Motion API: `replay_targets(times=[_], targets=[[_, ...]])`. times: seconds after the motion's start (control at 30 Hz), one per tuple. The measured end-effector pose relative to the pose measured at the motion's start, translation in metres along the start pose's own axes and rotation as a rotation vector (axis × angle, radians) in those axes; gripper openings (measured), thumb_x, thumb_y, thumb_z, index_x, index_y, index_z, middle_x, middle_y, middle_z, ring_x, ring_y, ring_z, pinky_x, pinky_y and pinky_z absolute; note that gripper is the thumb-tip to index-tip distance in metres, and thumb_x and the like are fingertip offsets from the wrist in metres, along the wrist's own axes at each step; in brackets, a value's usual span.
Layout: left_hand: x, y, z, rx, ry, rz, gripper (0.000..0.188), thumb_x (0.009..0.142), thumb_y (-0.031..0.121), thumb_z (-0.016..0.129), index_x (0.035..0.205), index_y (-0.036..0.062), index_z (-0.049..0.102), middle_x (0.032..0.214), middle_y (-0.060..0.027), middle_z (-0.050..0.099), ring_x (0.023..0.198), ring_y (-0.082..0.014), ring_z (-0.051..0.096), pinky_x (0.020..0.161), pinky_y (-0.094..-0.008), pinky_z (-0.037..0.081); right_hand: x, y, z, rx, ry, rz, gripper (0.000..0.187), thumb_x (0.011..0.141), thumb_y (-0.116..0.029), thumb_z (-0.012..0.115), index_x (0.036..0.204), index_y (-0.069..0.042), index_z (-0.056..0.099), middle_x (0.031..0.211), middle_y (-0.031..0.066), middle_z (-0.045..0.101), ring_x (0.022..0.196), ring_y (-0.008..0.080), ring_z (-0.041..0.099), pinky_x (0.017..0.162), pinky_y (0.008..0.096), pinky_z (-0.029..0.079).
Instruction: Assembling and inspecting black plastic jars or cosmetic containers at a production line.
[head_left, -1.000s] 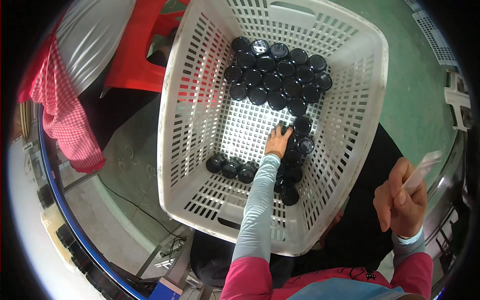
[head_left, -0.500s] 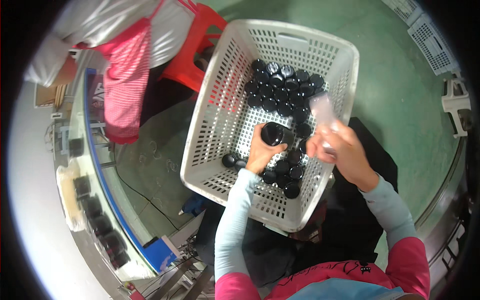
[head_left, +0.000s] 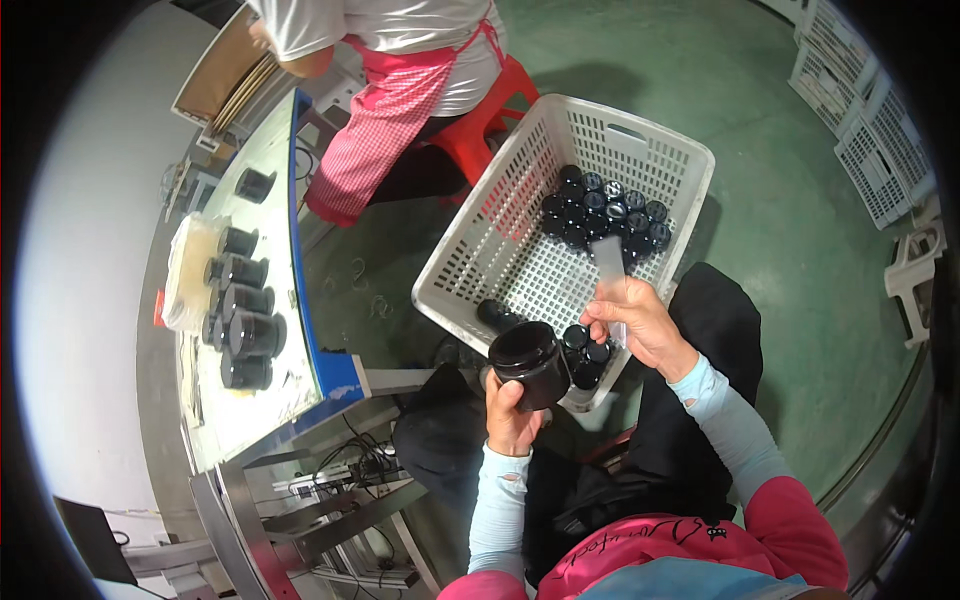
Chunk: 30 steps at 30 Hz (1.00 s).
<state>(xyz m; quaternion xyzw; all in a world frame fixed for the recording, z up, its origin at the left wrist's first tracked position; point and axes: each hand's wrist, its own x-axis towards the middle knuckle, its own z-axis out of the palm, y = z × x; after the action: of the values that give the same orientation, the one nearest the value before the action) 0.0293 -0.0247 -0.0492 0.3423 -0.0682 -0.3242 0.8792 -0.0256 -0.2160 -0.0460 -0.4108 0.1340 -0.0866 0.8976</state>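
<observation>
A shiny black jar [head_left: 545,378] is held in my left hand [head_left: 512,418], tilted above the near rim of a white perforated plastic basket [head_left: 462,250]. My fingers wrap round its lower side. In my right hand [head_left: 642,322] a translucent pale strip [head_left: 608,258] is pinched, its upper end standing over the basket. Inside, several black jars [head_left: 575,212] are packed in rows at the far end. A few more black jars [head_left: 588,372] lie at the near right corner, partly covered by the held jar and my right hand.
On the left, a pale table [head_left: 275,405] with a blue edge carries several black jars [head_left: 252,334] beside a clear plastic-wrapped bundle [head_left: 190,270]. A person in a checked apron [head_left: 385,135] sits on a red stool [head_left: 510,95] beyond the basket. Grey crates [head_left: 880,150] stand far right.
The black jar has come up out of the basket toward me in my left hand. My right hand with the strip has moved slightly left. The view has shifted, showing more of the table.
</observation>
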Motion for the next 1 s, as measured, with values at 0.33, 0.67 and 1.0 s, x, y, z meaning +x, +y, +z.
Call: replay_targets(times=[0.33, 0.67, 1.0], targets=[[-0.032, 0.011, 0.025, 0.21, -0.251, -0.026, 0.085, 0.059, 0.023, 0.076, 0.126, -0.0042, 0.031, 0.117, -0.019, 0.046, 0.106, -0.0263, 0.05, 0.09, -0.0359, 0.041, -0.031, -0.01, 0.034, -0.195, -0.042, -0.009, 0.012, 0.079, -0.011, 0.061, 0.077, 0.001, 0.059, 0.068, 0.01, 0.062, 0.051, 0.011, 0.057, 0.044, 0.021, 0.044], [-0.042, 0.003, 0.028, 0.521, -0.228, 0.118, 0.087, 0.053, 0.013, 0.078, 0.127, -0.0035, 0.035, 0.123, -0.011, 0.039, 0.116, -0.0202, 0.038, 0.099, -0.03, 0.026, -0.034, -0.006, 0.044, -0.672, -0.066, -0.28, 0.019, 0.078, -0.016, 0.065, 0.07, 0.0, 0.059, 0.062, 0.003, 0.059, 0.053, 0.0046, 0.052, 0.045, 0.0169, 0.039], [-0.045, 0.006, 0.026, 0.343, -0.189, 0.078, 0.075, 0.055, 0.005, 0.075, 0.122, -0.0044, 0.042, 0.121, -0.0094, 0.044, 0.111, -0.0175, 0.043, 0.096, -0.0289, 0.031, -0.036, -0.023, 0.045, -0.509, -0.064, -0.165, 0.015, 0.074, -0.011, 0.067, 0.082, 0.001, 0.065, 0.07, 0.0032, 0.062, 0.065, 0.0065, 0.055, 0.059, 0.0199, 0.042]])
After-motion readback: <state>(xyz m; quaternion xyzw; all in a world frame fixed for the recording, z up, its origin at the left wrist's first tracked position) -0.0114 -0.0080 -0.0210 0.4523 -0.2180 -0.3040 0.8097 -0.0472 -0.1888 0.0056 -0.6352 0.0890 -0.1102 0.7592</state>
